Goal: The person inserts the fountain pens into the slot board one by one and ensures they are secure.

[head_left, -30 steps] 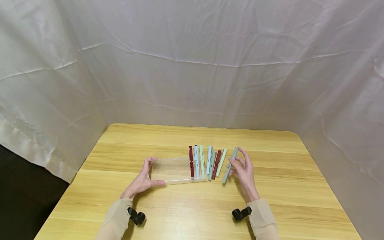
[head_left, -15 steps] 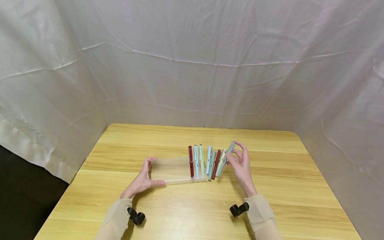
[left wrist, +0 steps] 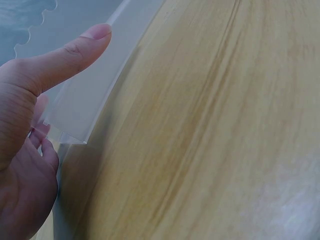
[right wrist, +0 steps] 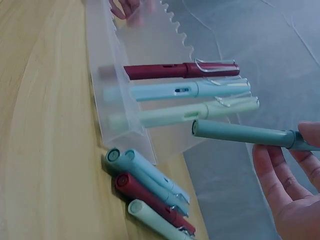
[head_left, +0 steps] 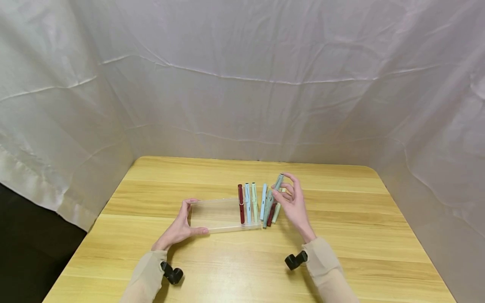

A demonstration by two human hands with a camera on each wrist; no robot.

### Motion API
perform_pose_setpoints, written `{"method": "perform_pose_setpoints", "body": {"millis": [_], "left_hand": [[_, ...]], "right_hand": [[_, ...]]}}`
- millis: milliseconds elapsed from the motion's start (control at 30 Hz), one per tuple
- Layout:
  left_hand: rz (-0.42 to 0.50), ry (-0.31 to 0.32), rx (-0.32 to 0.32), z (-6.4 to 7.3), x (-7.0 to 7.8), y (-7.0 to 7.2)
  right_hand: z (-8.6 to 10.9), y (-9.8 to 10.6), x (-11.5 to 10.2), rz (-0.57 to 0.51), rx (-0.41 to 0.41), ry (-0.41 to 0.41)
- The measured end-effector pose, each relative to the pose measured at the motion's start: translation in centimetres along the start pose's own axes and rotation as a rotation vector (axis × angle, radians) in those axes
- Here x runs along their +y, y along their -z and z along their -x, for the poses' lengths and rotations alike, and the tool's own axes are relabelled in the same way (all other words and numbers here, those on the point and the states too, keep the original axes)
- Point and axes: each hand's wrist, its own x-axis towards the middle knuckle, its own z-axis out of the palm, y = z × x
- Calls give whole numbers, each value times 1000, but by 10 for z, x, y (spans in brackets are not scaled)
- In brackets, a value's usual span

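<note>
My left hand (head_left: pixel 182 227) grips the left end of a clear plastic pen tray (head_left: pixel 227 229); the thumb lies along its front wall in the left wrist view. Across the tray's right end lie three capped pens side by side: dark red (head_left: pixel 240 204), light blue (head_left: pixel 248 204) and light green (head_left: pixel 254 204). My right hand (head_left: pixel 297 206) pinches a grey-green pen (right wrist: pixel 240 132) near its clip end, raised above the loose pens. Those loose ones are grey-green (right wrist: pixel 114 156), light blue (right wrist: pixel 155 170), dark red (right wrist: pixel 150 200) and light green (right wrist: pixel 150 217).
The wooden table (head_left: pixel 227 269) carries everything, with the loose pens close to the tray's right end. Pale cloth (head_left: pixel 242 105) hangs behind and at both sides. A scalloped edge (right wrist: pixel 175 25) runs along one tray wall.
My right hand has moved left and slightly away from me with the grey-green pen, from right of the loose pens to above them. The left hand and tray have stayed put.
</note>
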Motion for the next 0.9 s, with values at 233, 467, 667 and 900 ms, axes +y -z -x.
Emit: {"method": "perform_pose_setpoints", "body": {"millis": [233,467,667,900], "left_hand": [[-8,3,2,0,0,0],[-16,6,1,0,1,0],[-17,10,0,0,1,1],[-19,15,0,0,1,0]], "right_hand": [[-3,-12,-4,5,-49,22],[-5,-24,-8,30,-76,44],[-6,-34,-11,105,-88,65],[-5,-47,-10,118,-98,87]]}}
